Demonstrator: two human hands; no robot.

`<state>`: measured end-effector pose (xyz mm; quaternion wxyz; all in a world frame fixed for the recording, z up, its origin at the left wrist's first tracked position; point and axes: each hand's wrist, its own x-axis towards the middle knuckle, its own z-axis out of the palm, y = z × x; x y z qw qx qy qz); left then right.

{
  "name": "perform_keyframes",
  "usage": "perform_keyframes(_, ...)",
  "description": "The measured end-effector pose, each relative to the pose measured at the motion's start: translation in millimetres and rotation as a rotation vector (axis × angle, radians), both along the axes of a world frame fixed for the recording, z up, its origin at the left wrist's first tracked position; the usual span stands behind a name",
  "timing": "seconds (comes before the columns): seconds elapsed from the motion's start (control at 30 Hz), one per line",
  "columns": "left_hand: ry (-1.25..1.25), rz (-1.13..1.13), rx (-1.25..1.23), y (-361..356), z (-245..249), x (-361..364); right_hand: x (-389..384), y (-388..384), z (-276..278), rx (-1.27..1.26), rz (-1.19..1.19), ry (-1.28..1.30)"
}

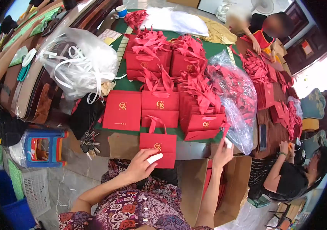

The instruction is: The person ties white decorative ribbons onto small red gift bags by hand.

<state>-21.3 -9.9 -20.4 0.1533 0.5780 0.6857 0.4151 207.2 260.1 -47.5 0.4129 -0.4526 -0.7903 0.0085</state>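
A red paper gift bag (169, 143) with gold lettering and a ribbon handle lies at the table's near edge, its lower part jutting past it. My left hand (142, 165) presses on the bag's front, holding it there; a white cover wraps one digit. To the right, my right hand (221, 154) pinches a red ribbon (226, 132) beside a packed row of finished-looking bags (202, 126). Its thumb also wears a white cover. Just beyond the gift bag are a flat red bag (122, 111) and another bag with a ribbon handle (160, 101).
Stacked red bags (148, 63) stand farther back on the green table (219, 48). Clear plastic with red ribbons (236, 88) lies right; a plastic sack of white ribbon (79, 61) lies left. A cardboard box (230, 191) stands below right. Other people work at the right.
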Motion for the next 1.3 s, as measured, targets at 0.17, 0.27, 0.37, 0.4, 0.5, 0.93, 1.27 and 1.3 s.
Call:
perform_keyframes(0.17, -0.062, -0.047, 0.117, 25, 13, 8, 1, -79, 44, -0.155, 0.097, -0.022)
perform_keyframes(0.27, -0.108, -0.098, 0.176, 40, 21, 20, -12, -117, 77, -0.184, 0.341, -0.182)
perform_keyframes(0.37, -0.184, -0.191, 0.179, 45, 31, 29, -29, -144, 99, -0.369, 0.522, -0.097)
perform_keyframes(0.4, -0.187, -0.191, 0.178, 43, 27, 31, -32, -146, 102, -0.418, 0.542, -0.096)
perform_keyframes(0.5, -0.338, -0.129, 0.143, 37, 22, 36, -35, -147, 97, -0.529, 0.566, -0.041)
perform_keyframes(0.93, -0.567, 0.024, -0.062, 33, 16, 28, -59, -147, 66, -1.215, 0.577, 0.624)
perform_keyframes(1.27, 0.268, 0.174, -0.232, 57, -5, -19, -75, -125, 62, -0.954, 0.411, 0.217)
perform_keyframes(1.3, 0.306, 0.16, -0.241, 58, -6, -21, -81, -125, 62, -0.891, 0.436, 0.165)
